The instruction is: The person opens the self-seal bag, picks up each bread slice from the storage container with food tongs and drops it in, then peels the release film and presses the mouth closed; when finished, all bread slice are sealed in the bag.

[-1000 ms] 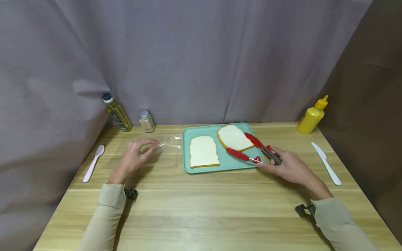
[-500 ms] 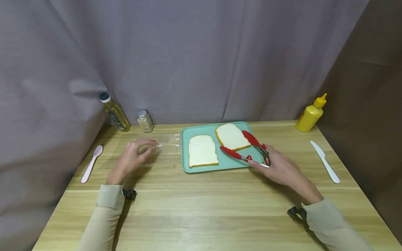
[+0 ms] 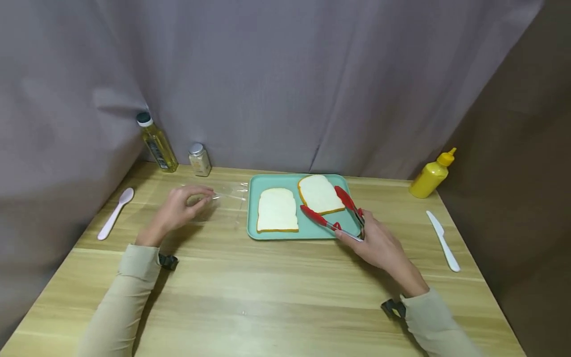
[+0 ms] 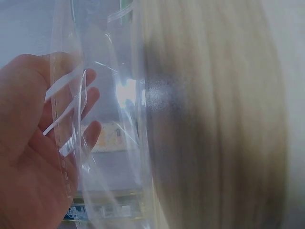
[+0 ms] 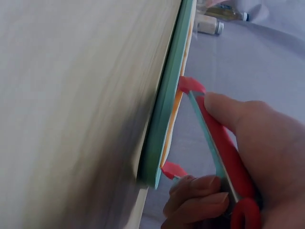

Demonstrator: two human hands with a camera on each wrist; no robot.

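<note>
My left hand [image 3: 180,206] pinches the edge of a clear plastic bag [image 3: 229,203] that lies left of the tray; the left wrist view shows the film [image 4: 112,95] across my fingers. My right hand [image 3: 376,243] holds red-tipped tongs [image 3: 332,225], their arms spread. The tips stand on either side of the right bread slice [image 3: 321,193], which lies turned on the green tray [image 3: 308,233]. A second bread slice [image 3: 277,210] lies straight on the tray's left half. In the right wrist view the tong tips come right at the tray's rim [image 5: 164,119].
An oil bottle [image 3: 158,146] and a small seasoning jar [image 3: 199,160] stand at the back left, with a spoon [image 3: 116,213] in front. On the right are a yellow squeeze bottle [image 3: 430,178] and a white knife [image 3: 443,241]. A grey curtain [image 3: 250,84] hangs behind the table.
The tongs have shifted a little left and the right slice has turned slightly more upright between their tips. My left hand stays at the bag. The head view has shifted slightly.
</note>
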